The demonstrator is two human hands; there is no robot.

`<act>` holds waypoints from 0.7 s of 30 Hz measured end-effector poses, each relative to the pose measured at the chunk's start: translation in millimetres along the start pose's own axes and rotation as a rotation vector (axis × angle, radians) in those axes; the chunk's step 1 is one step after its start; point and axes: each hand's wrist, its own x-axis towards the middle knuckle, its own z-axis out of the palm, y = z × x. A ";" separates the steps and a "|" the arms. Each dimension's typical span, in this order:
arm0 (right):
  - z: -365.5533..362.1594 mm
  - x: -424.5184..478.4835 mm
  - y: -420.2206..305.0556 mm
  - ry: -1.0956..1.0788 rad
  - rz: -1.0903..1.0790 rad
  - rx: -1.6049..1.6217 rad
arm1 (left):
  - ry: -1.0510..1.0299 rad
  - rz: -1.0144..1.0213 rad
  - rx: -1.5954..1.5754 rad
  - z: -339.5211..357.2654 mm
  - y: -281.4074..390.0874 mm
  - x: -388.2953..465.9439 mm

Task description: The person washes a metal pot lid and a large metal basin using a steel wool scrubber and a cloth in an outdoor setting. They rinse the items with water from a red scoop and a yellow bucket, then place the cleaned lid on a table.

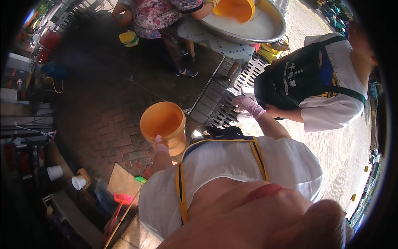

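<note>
My left hand (160, 146), in a pale pink glove, grips the near rim of an orange plastic bucket (175, 141). The bucket's mouth faces up towards me, and no contents can be made out in its shaded inside. Off to the right, my right hand (248, 105) wears a similar glove and holds nothing visible, its fingers somewhat apart. It appears above a slotted drain grate (222, 109), close to a co-worker's hand.
At the top, a co-worker in a floral top (155, 15) tips a yellow-orange bucket (236, 11) over a wide metal basin (276, 34) of whitish liquid. Another person in a dark green apron (289, 77) stands at right. A red broom (123, 198) lies lower left.
</note>
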 end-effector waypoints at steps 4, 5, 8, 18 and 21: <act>-4.2 20.9 -22.1 -0.041 -0.071 -0.047 | 0.030 -0.028 0.138 -6.8 9.9 -13.3; -0.9 25.5 -28.8 -0.057 -0.069 -0.050 | 0.069 0.007 0.125 -13.7 11.7 -14.5; -26.6 36.0 -15.0 -0.129 -0.128 -0.077 | 0.052 0.007 0.126 -0.1 6.3 -24.7; -61.2 20.6 53.9 -0.010 0.036 0.116 | 0.113 -0.023 -0.088 -0.3 -1.3 -54.3; -70.6 12.7 69.1 -0.037 0.067 0.128 | 0.172 -0.083 0.064 9.1 -6.0 -65.4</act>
